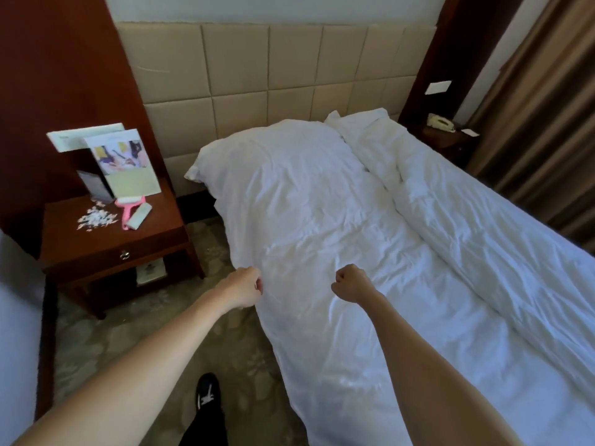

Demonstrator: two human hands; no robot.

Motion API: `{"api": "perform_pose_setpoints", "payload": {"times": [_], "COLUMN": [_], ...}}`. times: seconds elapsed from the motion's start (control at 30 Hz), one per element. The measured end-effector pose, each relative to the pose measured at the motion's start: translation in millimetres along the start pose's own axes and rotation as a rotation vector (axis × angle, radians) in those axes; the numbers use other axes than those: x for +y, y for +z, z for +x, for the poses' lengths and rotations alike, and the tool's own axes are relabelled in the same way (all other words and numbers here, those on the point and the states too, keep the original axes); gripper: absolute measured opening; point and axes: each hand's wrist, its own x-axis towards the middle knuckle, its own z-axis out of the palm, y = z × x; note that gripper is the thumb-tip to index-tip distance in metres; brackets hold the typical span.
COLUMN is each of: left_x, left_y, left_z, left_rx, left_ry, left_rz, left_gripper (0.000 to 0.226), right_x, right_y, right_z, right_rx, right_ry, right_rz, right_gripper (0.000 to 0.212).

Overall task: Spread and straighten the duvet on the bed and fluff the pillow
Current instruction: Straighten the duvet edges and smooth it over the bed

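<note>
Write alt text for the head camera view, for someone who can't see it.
Two bare hands, left hand and right hand, grip a rumpled white duvet at the bed's near edge. A pillow lies by the headboard; a wooden nightstand stands left.

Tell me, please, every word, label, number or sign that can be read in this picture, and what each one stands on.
No text here can be read.
Standing brochure on the nightstand: printed, too blurred to read.
Paper behind it: too blurred.
Dark card beside it: too small.
Card on the shelf below: too small.
Wall plate and telephone: no legible marks.
</note>
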Motion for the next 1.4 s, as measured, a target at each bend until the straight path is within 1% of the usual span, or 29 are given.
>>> {"api": "perform_pose_setpoints", "payload": {"times": [0.1, 0.2, 0.27, 0.33, 0.4, 0.53, 0.6, 0.7, 0.9, 1.03, 1.13, 1.3, 1.4], "left_x": [-18.1, -33.1, -39.9, -36.7, -25.8, -5.4, 4.1, 22.9, 58.7, 82.9, 113.2, 147.5, 168.8], "left_y": [-38.9, -91.4, -130.1, -163.9, -185.5, -206.9, -214.1, -222.8, -260.9, -295.1, -310.1, -310.0, -308.0], "left_z": [61.6, 116.4, 155.0, 188.4, 216.6, 276.2, 309.6, 362.1, 494.1, 584.1, 645.1, 743.4, 809.2], "left_rx": [-0.035, -0.082, -0.093, -0.07, -0.088, -0.162, -0.186, -0.217, -0.207, -0.225, -0.169, -0.174, -0.164], "left_ry": [0.072, 0.117, 0.137, 0.176, 0.229, 0.308, 0.334, 0.366, 0.377, 0.353, 0.42, 0.542, 0.636], "left_rz": [0.035, 0.081, 0.107, 0.136, 0.145, 0.157, 0.181, 0.204, 0.296, 0.366, 0.398, 0.511, 0.566], "left_gripper": [0.019, 0.018, 0.016, 0.011, 0.013, 0.02, 0.022, 0.022, 0.028, 0.025, 0.023, 0.019, 0.014], "right_x": [-22.2, -49.4, -64.9, -74.3, -76.9, -75.3, -73.7, -69.8, -63.5, -58.4, -44.9, -16.6, 2.7], "right_y": [-3.3, -17.8, -32.7, -49.9, -64.5, -84.7, -90.8, -99.3, -124.7, -148.7, -169.2, -185.7, -193.9], "right_z": [41.7, 79.3, 103.7, 122.6, 139.8, 177.5, 200.8, 246.4, 394.3, 483.7, 536.1, 615.4, 664.2], "right_rx": [0.031, 0.044, 0.088, 0.143, 0.165, 0.226, 0.226, 0.223, 0.274, 0.255, 0.273, 0.253, 0.218], "right_ry": [0.097, 0.169, 0.222, 0.268, 0.318, 0.426, 0.459, 0.493, 0.493, 0.498, 0.544, 0.627, 0.607], "right_rz": [0.042, 0.046, 0.103, 0.137, 0.142, 0.158, 0.173, 0.225, 0.344, 0.369, 0.342, 0.311, 0.241], "right_gripper": [0.039, 0.037, 0.036, 0.037, 0.037, 0.029, 0.025, 0.025, 0.029, 0.029, 0.031, 0.025, 0.036]}}
